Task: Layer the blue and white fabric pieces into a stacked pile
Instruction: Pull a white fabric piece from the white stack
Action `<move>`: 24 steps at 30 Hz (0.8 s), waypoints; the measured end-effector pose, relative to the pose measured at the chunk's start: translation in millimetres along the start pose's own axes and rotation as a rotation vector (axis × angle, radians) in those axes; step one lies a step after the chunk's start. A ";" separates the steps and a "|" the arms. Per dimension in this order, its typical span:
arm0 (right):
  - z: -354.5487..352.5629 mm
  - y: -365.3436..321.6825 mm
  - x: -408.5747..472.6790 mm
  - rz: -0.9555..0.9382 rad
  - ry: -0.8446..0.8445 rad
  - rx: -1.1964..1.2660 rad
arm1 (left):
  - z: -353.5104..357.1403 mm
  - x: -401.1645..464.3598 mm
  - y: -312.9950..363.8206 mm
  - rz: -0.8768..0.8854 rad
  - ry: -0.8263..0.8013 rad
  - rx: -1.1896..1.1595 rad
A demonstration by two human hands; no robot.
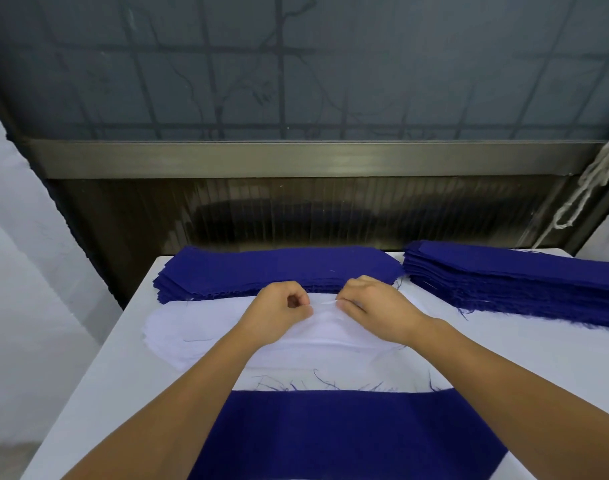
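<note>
A pile of white fabric pieces [178,336] lies across the middle of the table. My left hand [278,311] and my right hand [372,306] sit close together at its far edge, and each pinches the top white piece there, lifting a small ridge of it. A stack of blue fabric pieces [278,268] lies just behind the hands. A single blue piece [330,434] lies flat at the near edge, between my forearms, with loose threads along its top.
A second, thicker stack of blue pieces [517,282] fills the right side of the white table [98,393]. A dark wall panel and metal ledge [296,157] stand close behind. White cord [587,188] hangs at the right.
</note>
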State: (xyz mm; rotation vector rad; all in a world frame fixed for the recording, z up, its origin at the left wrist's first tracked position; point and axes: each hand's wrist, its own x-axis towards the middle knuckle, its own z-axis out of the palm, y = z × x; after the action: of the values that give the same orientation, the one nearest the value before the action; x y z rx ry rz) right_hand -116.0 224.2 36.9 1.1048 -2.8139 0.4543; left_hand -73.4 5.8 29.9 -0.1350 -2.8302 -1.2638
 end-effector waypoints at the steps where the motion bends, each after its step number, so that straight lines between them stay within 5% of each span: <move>1: 0.4 -0.4 -0.8 0.002 -0.014 -0.007 | -2.6 -0.6 -1.3 -0.004 0.004 0.008; 8: 7.1 -1.3 -3.2 0.125 -0.010 -0.045 | -16.9 -15.5 -16.0 0.034 0.092 0.413; 17: 8.4 -3.3 -10.8 0.276 0.014 -0.150 | -43.9 -43.8 -45.1 -0.019 0.325 0.580; 24: -25.9 -23.4 -33.2 0.258 0.267 -0.109 | -83.1 -66.4 -36.7 0.036 0.439 0.631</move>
State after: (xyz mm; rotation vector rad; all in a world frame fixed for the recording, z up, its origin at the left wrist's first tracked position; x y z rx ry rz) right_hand -76.5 237.4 61.1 0.6112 -2.7112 0.4254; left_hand -10.8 -84.7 53.4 0.1013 -2.6512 -0.2902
